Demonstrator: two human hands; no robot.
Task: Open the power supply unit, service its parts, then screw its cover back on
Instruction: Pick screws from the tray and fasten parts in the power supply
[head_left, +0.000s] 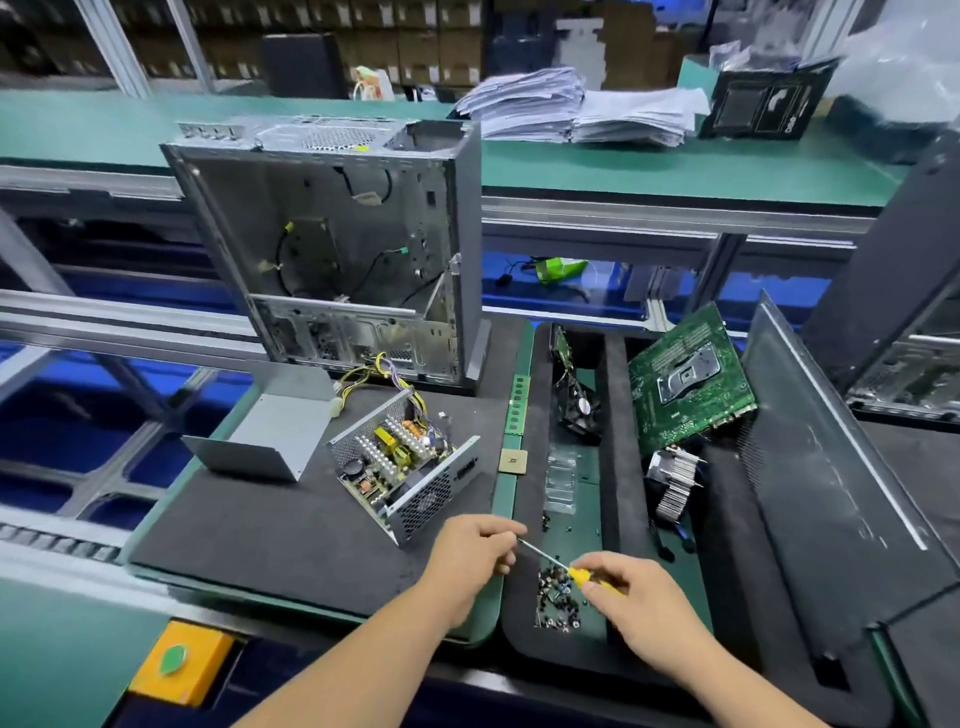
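The power supply unit (402, 465) lies open on the dark foam mat (249, 530), its circuit board and heat sinks exposed and its wires trailing toward the case. Its grey bent metal cover (270, 431) sits apart to the left. My right hand (631, 605) grips the yellow handle of a small screwdriver (558, 562). My left hand (478, 553) pinches the tip end of the screwdriver's metal shaft. Both hands hover just in front of the unit, above a pile of several loose dark screws (558, 600) on the right-hand tray.
An empty computer case (337, 244) stands upright behind the unit. The right tray (613, 415) holds a green motherboard (688, 382), a fan card (576, 395), a heat sink (675, 480), a CPU chip (512, 461) and a dark side panel (831, 478). A yellow button box (182, 662) sits at front left.
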